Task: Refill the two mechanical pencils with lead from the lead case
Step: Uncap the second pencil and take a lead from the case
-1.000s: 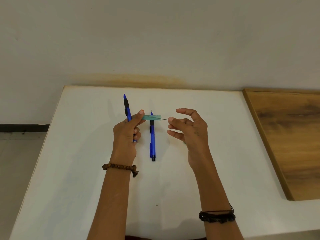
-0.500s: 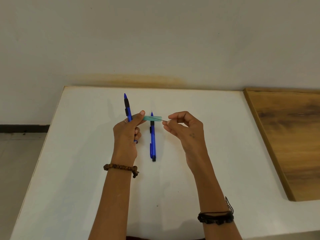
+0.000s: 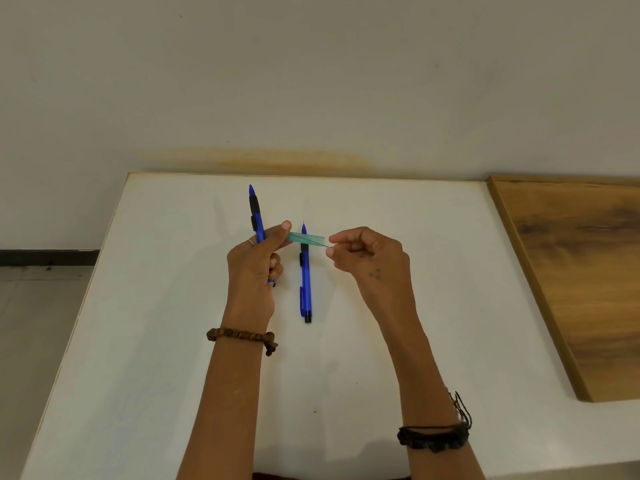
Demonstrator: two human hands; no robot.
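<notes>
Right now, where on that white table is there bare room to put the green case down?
Bare patches: the white table left of the left hand, and the strip between the right hand and the wooden board. It is crowded between the hands, around the lying pencil.

- Looking like a plain office or study room, though hard telling which.
- Showing a bare white table point(image 3: 173, 341) against a blank stained wall point(image 3: 311, 81).
- Adjoining a wooden desktop point(image 3: 581, 289).

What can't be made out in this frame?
- Head view: whether the right hand pinches a lead at the lead case mouth; too thin.
- Lower barrel of the held pencil: hidden by the left hand.
- Lead inside the table pencil: barrel opaque.
</notes>
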